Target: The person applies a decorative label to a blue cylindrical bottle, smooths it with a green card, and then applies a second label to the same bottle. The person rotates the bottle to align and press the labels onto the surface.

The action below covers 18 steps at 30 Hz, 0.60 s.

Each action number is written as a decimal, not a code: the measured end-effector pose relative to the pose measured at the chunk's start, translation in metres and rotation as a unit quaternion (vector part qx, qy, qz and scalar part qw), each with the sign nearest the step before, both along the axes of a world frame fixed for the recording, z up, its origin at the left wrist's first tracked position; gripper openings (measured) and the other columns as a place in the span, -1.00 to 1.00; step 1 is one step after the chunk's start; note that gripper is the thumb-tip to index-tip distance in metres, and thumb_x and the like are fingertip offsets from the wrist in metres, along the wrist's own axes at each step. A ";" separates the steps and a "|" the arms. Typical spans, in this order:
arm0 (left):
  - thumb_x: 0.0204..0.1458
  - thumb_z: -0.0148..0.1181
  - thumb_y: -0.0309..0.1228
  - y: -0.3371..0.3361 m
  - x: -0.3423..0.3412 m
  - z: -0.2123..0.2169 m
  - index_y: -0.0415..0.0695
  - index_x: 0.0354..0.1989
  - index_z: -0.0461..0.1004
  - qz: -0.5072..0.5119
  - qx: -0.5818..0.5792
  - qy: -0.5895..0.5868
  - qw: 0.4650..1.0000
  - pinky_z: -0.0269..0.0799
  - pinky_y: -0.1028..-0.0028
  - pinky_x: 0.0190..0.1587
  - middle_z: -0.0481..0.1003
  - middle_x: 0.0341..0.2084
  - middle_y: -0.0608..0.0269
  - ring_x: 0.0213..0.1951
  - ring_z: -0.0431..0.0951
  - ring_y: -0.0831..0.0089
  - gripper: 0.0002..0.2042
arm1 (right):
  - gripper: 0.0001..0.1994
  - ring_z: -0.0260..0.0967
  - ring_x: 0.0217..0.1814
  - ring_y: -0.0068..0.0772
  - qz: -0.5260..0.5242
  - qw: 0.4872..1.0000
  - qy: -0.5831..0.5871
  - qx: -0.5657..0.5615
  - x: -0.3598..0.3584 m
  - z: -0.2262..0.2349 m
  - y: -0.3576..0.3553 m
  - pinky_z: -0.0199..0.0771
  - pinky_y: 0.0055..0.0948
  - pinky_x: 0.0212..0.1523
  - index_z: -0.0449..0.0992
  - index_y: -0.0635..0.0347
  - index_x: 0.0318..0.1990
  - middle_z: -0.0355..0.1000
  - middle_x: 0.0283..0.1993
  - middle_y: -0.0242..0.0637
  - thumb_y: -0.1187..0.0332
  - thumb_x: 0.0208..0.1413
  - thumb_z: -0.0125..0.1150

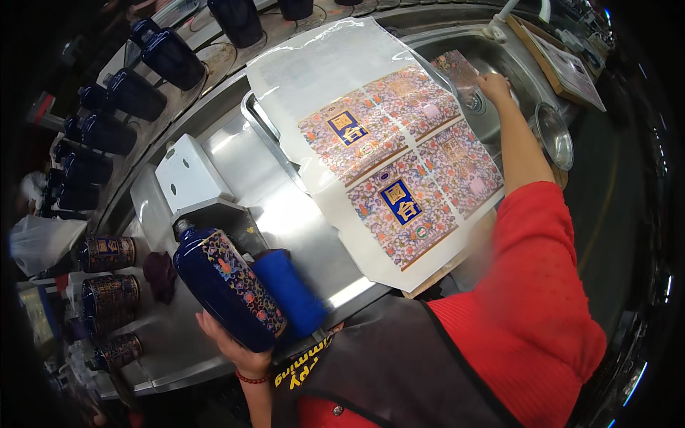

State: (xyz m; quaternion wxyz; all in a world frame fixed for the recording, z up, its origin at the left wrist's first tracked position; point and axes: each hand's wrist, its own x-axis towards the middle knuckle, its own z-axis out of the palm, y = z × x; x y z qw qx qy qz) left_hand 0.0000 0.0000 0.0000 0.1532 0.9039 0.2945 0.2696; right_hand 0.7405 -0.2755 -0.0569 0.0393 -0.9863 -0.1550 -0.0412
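My left hand (235, 349) is wrapped round the lower end of a dark blue glazed bottle (207, 274), which is tilted with its neck pointing up and left. A floral decal with a dark ground covers one side of the bottle. Far to the right, my right hand (494, 87) pinches the edge of a floral decal piece (455, 70) over a steel sink (515, 65). Between the hands lies a large white backing sheet (314, 53) with several printed floral decal panels (399, 150). A blue cloth (287, 292) sits beside the bottle.
Several plain dark blue bottles (171, 57) line the far left shelf. Decorated bottles (110, 303) stand at the left. A white box-shaped holder (191, 171) and dark red cloth (159, 277) rest on the steel counter (250, 171). A metal bowl (553, 135) is at the sink's right.
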 end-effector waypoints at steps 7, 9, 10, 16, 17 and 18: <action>-0.15 0.39 0.28 0.006 0.001 0.007 -0.45 0.39 0.09 -0.018 0.035 0.006 0.999 -0.24 -0.16 0.46 0.29 0.28 -0.20 0.36 0.23 -0.10 0.15 | -0.57 0.54 0.09 0.07 0.029 0.979 -0.014 -0.202 0.034 -0.067 -0.034 0.45 0.02 0.16 0.71 0.15 -0.13 0.60 -0.04 0.03 0.00 0.18 0.10; -0.17 0.41 0.28 0.005 0.006 0.004 -0.47 0.41 0.04 -0.005 0.048 0.018 0.999 -0.29 -0.16 0.45 0.31 0.25 -0.24 0.32 0.28 -0.06 0.19 | -0.53 0.52 0.13 0.14 0.002 0.986 -0.013 -0.165 0.046 -0.058 -0.039 0.39 0.11 0.19 0.67 0.17 -0.04 0.59 0.01 0.06 -0.04 0.22 0.10; -0.17 0.42 0.26 0.004 0.007 0.006 -0.48 0.41 0.05 -0.009 0.030 0.007 0.999 -0.33 -0.15 0.46 0.33 0.22 -0.23 0.31 0.28 -0.05 0.19 | -0.53 0.49 0.17 0.15 0.010 0.979 0.005 -0.201 0.056 -0.045 -0.039 0.37 0.11 0.21 0.67 0.16 -0.03 0.56 0.06 0.08 -0.05 0.23 0.09; -0.23 0.40 0.33 -0.004 0.012 0.050 -0.38 0.36 0.27 0.006 0.096 0.054 0.994 -0.45 -0.23 0.44 0.51 0.08 -0.02 0.33 0.28 -0.02 0.13 | -0.68 0.36 0.18 0.32 0.103 0.964 -0.133 -0.207 0.057 0.043 -0.011 0.37 0.15 0.21 0.64 0.15 -0.03 0.45 0.12 0.08 0.15 0.29 0.09; -0.23 0.39 0.34 -0.005 0.014 0.056 -0.37 0.35 0.28 0.010 0.112 0.054 0.992 -0.45 -0.24 0.43 0.51 0.07 -0.03 0.33 0.27 -0.02 0.12 | -0.70 0.37 0.17 0.31 0.121 0.957 -0.164 -0.205 0.045 0.061 -0.001 0.37 0.15 0.20 0.64 0.16 -0.05 0.46 0.10 0.07 0.19 0.29 0.11; -0.23 0.39 0.35 -0.008 0.015 0.061 -0.36 0.35 0.29 0.015 0.125 0.053 0.991 -0.45 -0.25 0.43 0.51 0.06 -0.04 0.33 0.27 -0.02 0.11 | -0.74 0.36 0.15 0.29 0.165 0.952 -0.180 -0.185 0.031 0.081 0.011 0.37 0.12 0.18 0.64 0.19 -0.09 0.46 0.06 0.07 0.24 0.28 0.13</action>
